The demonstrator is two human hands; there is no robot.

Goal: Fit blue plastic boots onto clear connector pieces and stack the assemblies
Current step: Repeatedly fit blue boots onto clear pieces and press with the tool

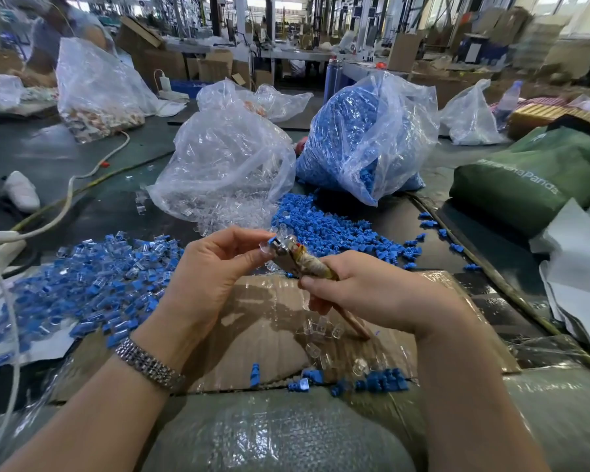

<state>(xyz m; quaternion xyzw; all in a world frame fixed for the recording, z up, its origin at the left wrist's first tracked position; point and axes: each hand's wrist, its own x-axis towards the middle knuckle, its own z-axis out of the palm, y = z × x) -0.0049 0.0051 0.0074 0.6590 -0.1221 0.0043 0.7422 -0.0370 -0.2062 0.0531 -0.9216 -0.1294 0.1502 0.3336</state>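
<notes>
My right hand [361, 291] grips a tape-wrapped tool [305, 262] with a metal tip, its wooden handle sticking out below the palm. My left hand [215, 264] pinches a clear connector piece with a blue boot [276, 240] at the tool's tip. A heap of finished blue-and-clear assemblies [92, 284] lies to the left. Loose blue boots [324, 226] are spread behind the hands, and a few more boots [382, 383] and clear connectors [321, 330] lie on the cardboard sheet [263, 335] under my hands.
A clear bag of clear connectors [225, 165] and a clear bag of blue boots [365, 137] stand behind the piles. A green bag [532, 178] and white sheets sit at right. White cables [65, 199] cross the left side. Another person works at far left.
</notes>
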